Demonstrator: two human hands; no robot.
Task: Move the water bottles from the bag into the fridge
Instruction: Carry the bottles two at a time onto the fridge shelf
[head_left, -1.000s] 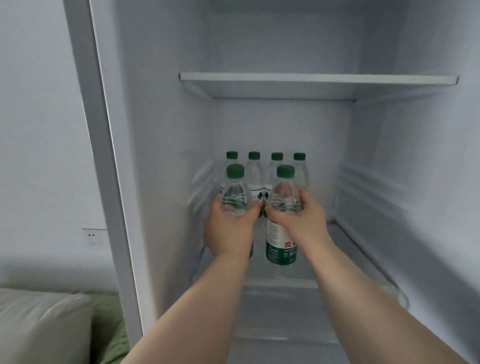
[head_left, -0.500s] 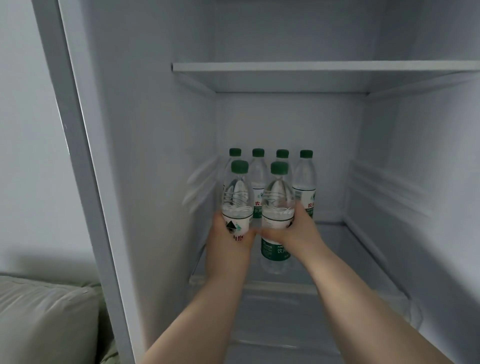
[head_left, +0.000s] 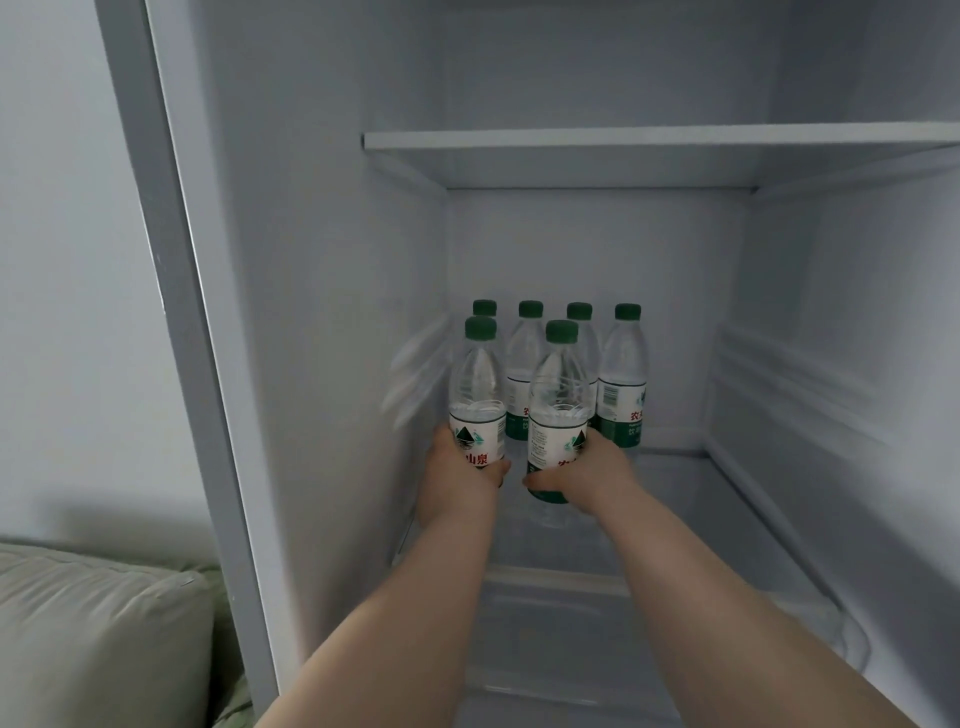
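Presently catalogued, inside open fridge (head_left: 322, 312), white interior:

Left hand (head_left: 457, 483): wrapped around lower label of left front bottle (head_left: 477, 395); thumb across the front. Bottle upright, green cap, clear body, white and green label with red characters. Stands nearest the left wall.

Right hand (head_left: 587, 475): closed around lower part of right front bottle (head_left: 558, 410); fingers curled over the green band of the label. Bottle upright, green cap. Just beside left front bottle, slight gap between the two. Cannot tell whether either base rests on the shelf or hangs just above it.

Back row (head_left: 623, 374): four bottles, upright, green caps, lined up against the rear wall on the same glass shelf (head_left: 691, 499). Leftmost largely hidden behind left front bottle, cap alone visible. Rightmost in full view, apart from both hands.

Upper shelf (head_left: 623, 140): white, above the bottles, spanning the compartment.

Both forearms bare, reaching in from the bottom edge of view.

Outside fridge, lower left: pale green cushion (head_left: 98, 634) against a grey wall (head_left: 62, 260). Bag not visible.
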